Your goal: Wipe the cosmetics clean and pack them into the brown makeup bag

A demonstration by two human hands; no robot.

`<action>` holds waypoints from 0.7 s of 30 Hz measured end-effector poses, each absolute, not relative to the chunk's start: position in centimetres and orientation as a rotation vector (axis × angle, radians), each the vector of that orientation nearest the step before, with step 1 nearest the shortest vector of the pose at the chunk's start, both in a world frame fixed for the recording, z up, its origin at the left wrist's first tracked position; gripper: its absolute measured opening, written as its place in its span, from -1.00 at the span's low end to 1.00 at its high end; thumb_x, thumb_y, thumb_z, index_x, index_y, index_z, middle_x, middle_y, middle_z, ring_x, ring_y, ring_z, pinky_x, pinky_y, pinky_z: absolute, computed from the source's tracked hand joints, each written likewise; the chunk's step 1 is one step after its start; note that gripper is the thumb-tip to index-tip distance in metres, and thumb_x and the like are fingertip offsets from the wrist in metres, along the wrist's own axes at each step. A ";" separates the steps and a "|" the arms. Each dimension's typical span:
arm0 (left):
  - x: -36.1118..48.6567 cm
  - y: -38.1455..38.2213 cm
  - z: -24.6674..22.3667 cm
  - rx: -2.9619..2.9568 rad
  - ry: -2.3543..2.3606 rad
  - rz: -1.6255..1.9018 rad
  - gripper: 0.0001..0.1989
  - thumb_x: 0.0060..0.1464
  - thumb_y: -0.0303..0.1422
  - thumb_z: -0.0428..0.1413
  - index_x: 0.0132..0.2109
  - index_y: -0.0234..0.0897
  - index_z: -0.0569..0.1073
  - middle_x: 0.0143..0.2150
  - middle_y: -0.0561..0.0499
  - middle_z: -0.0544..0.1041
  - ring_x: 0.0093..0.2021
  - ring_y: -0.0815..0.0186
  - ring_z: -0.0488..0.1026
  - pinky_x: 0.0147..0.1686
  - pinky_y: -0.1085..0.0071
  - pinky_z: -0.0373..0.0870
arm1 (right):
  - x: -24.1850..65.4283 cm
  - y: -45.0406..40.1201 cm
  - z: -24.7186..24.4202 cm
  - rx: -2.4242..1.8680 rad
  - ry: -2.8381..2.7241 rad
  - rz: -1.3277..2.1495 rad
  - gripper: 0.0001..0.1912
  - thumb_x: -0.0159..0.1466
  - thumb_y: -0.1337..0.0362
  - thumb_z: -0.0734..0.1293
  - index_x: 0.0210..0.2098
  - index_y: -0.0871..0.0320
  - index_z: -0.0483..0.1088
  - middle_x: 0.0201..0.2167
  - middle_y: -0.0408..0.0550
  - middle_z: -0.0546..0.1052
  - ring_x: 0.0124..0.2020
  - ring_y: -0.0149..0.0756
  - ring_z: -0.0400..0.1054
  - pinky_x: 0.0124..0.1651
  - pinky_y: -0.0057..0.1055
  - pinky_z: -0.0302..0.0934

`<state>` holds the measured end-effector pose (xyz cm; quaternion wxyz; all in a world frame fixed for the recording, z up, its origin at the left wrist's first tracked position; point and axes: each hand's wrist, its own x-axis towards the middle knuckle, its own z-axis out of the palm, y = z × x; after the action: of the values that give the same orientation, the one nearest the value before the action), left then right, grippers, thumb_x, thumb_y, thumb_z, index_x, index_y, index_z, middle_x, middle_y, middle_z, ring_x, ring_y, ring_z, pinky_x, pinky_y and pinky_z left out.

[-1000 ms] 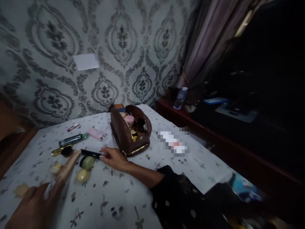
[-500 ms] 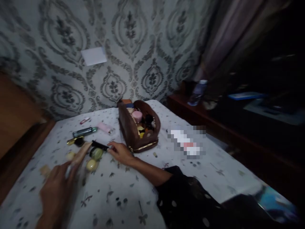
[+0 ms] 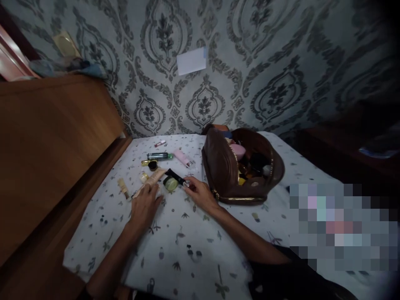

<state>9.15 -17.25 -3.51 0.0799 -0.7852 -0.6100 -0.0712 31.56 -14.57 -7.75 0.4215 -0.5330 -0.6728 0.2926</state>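
Note:
My right hand (image 3: 201, 195) pinches the capped end of a slim black tube (image 3: 175, 176) on the patterned sheet. My left hand (image 3: 144, 205) lies palm down, fingers curled over the lower end of a beige tube (image 3: 155, 177). A green jar with a dark rim (image 3: 170, 183) sits between the hands. Around them are a small yellow jar (image 3: 144, 177), a small beige tube (image 3: 123, 187), a black-lidded pot (image 3: 153, 165), a gold tube (image 3: 145, 163), a green bottle (image 3: 159, 156), a pink tube (image 3: 183, 158) and a small lip product (image 3: 160, 143).
A brown cosmetic bag (image 3: 218, 166) stands unzipped right of my right hand, with a pink round container (image 3: 238, 151) and other items inside. A wooden cabinet (image 3: 56, 154) borders the sheet (image 3: 175, 250) on the left. A blurred-out patch covers something at the right.
The view has swung left, so everything appears farther right. My left hand has come closer to the items and to my right hand. A yellow round jar beside the green one no longer shows.

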 end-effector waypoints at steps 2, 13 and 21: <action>8.6 -17.2 -3.5 -2.355 -1.851 -0.285 -0.59 0.28 -0.23 0.06 0.22 -0.17 0.29 0.02 -0.12 0.48 0.02 0.07 0.48 -0.17 0.23 0.46 | 31.5 -14.5 -7.8 -1.354 -1.690 0.720 -0.65 0.19 0.25 0.32 -0.02 0.15 0.43 -0.45 -0.17 0.48 -0.47 -0.36 0.30 -0.37 -0.47 0.15; 7.4 -21.0 -5.3 -2.729 -1.385 -0.666 -0.57 0.24 -0.31 0.08 0.21 -0.28 0.24 0.14 -0.25 0.36 0.12 0.04 0.39 0.05 0.09 0.46 | 31.2 -14.9 -8.0 -1.414 -1.619 0.606 -0.77 0.24 0.17 0.23 -0.16 0.13 0.32 -0.46 -0.17 0.47 -0.52 -0.35 0.27 -0.39 -0.44 0.13; 6.8 -20.7 -6.6 -2.780 -1.142 -0.523 -0.43 0.17 -0.66 -0.14 0.28 -0.19 0.22 0.11 -0.17 0.41 0.10 0.13 0.39 0.04 0.14 0.46 | 31.1 -14.8 -8.0 -1.486 -1.755 0.410 -0.91 0.22 0.27 0.24 -0.38 0.13 0.34 -0.44 -0.12 0.43 -0.42 -0.33 0.29 -0.32 -0.44 0.11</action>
<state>6.84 -20.68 -6.60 0.0457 -0.9103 -0.3742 -0.1711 31.05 -14.81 -8.02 0.3922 -0.5853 -0.6911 0.1615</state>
